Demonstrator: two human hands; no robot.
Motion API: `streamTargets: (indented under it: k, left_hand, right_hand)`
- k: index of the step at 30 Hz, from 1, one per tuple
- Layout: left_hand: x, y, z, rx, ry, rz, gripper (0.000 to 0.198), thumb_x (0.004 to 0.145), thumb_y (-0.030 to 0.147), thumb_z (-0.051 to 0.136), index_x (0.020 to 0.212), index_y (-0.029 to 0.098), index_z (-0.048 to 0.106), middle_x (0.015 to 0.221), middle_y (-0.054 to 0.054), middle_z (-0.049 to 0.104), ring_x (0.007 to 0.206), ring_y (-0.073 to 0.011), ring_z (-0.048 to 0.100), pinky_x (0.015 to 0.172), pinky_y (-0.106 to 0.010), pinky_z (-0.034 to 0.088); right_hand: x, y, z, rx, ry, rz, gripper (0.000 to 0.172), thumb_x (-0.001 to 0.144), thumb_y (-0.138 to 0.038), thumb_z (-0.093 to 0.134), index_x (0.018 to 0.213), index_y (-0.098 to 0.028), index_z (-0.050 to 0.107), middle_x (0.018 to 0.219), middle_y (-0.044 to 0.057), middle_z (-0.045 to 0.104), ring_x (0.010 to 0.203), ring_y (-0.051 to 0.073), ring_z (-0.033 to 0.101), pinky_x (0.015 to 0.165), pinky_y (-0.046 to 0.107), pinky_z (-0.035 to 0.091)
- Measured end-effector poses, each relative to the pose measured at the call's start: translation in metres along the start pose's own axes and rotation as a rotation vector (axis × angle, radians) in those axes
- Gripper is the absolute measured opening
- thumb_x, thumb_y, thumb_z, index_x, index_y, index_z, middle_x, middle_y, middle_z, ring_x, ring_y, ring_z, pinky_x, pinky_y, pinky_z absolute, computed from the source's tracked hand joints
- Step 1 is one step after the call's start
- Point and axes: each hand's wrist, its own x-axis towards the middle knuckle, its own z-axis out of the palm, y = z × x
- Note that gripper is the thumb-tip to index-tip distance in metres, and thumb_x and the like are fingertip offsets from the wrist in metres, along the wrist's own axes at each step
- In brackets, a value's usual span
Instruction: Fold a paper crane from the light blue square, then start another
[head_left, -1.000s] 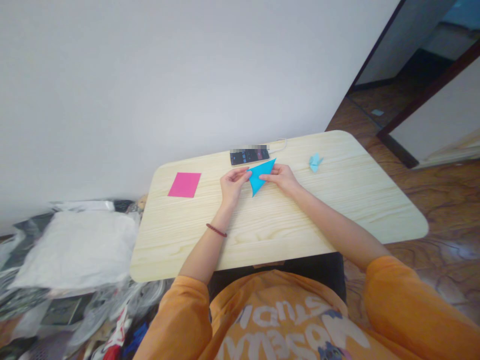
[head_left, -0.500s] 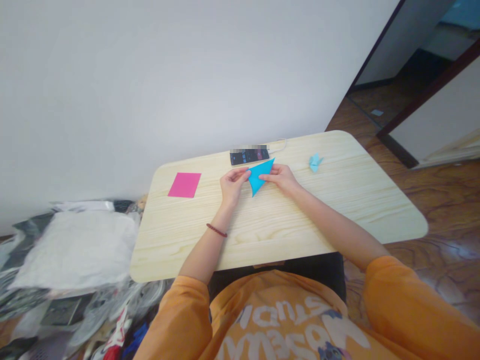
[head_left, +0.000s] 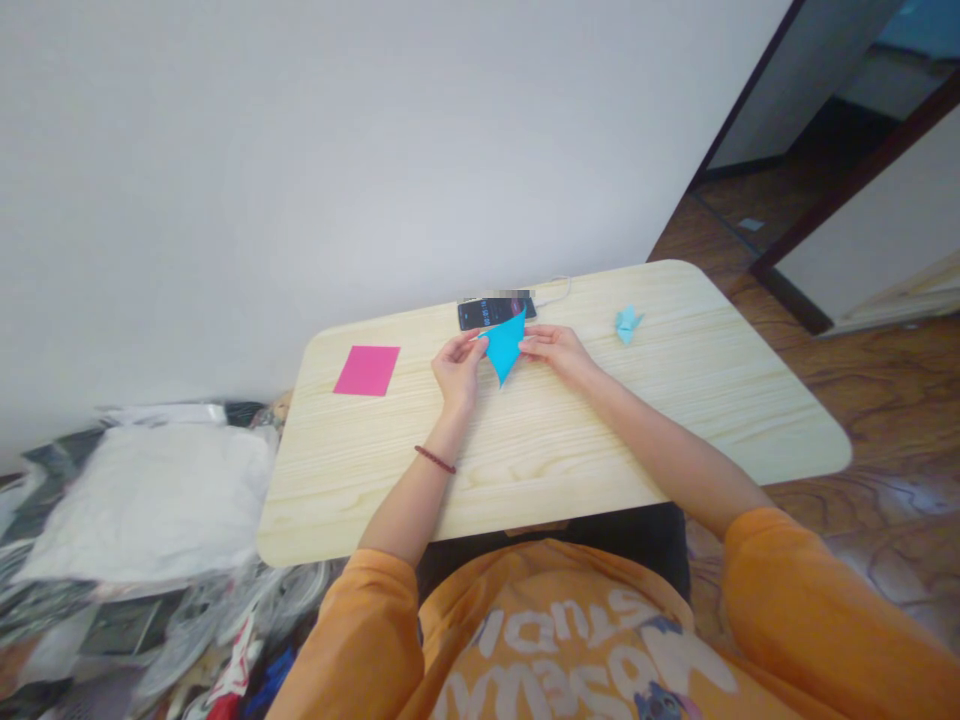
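Between my two hands is a sheet of blue origami paper, folded to a triangle with one point toward me. My left hand pinches its left corner between thumb and fingers. On the opposite side, my right hand has its thumb and fingers closed on the right edge. Just behind the paper lies a phone, partly covered by it. A pink paper square lies flat to the left, and a small light-blue folded paper figure rests to the right.
The pale wooden table has rounded corners and stands near a white wall. A white cable runs from the phone. Bags and a white cushion-like bundle lie left of the table.
The blue paper has shifted slightly left and turned, its upper tip now pointing more upward. My right hand's grip has moved along the right edge; both hands still hold the paper.
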Motion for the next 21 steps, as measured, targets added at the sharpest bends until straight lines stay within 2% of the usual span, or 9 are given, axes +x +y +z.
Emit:
streamTargets:
  k: [7,13,16,21]
  left_hand:
    - [-0.0002,-0.0025,0.0,-0.025,-0.033,-0.032,0.041,0.055,0.033,0.081,0.09,0.015,0.068,0.066,-0.002,0.068,0.062,-0.012,0.064,0.067,-0.025,0.051]
    - [0.001,-0.0025,-0.0008,-0.02,-0.003,-0.003,0.041,0.055,0.031,0.081,0.09,0.015,0.067,0.065,-0.001,0.068,0.063,-0.0122,0.064,0.068,-0.026,0.051]
    - [0.0005,-0.0036,-0.0005,-0.027,-0.01,-0.001,0.041,0.055,0.031,0.081,0.09,0.015,0.066,0.065,-0.001,0.068,0.062,-0.0119,0.064,0.067,-0.025,0.051]
    - [-0.0021,-0.0053,0.0013,-0.018,-0.113,-0.012,0.044,0.056,0.032,0.081,0.094,0.016,0.066,0.067,-0.002,0.069,0.062,-0.0122,0.065,0.068,-0.025,0.052]
  right_hand:
    - [-0.004,-0.0006,0.0054,0.001,-0.002,0.029,0.039,0.039,-0.033,0.087,0.069,-0.016,0.067,0.066,0.002,0.069,0.061,0.013,0.061,0.068,0.028,0.049]
    - [-0.0029,-0.0044,0.0052,0.103,-0.028,0.049,0.035,0.041,-0.038,0.086,0.059,-0.017,0.065,0.065,0.002,0.068,0.063,0.013,0.061,0.069,0.028,0.049]
    - [-0.0033,-0.003,0.0052,0.117,-0.02,0.055,0.034,0.044,-0.038,0.085,0.063,-0.016,0.067,0.067,0.002,0.069,0.063,0.012,0.061,0.067,0.027,0.048]
    - [-0.001,0.0028,0.004,0.067,-0.005,0.033,0.04,0.043,-0.034,0.085,0.075,-0.015,0.071,0.076,0.004,0.072,0.067,0.015,0.062,0.064,0.027,0.045]
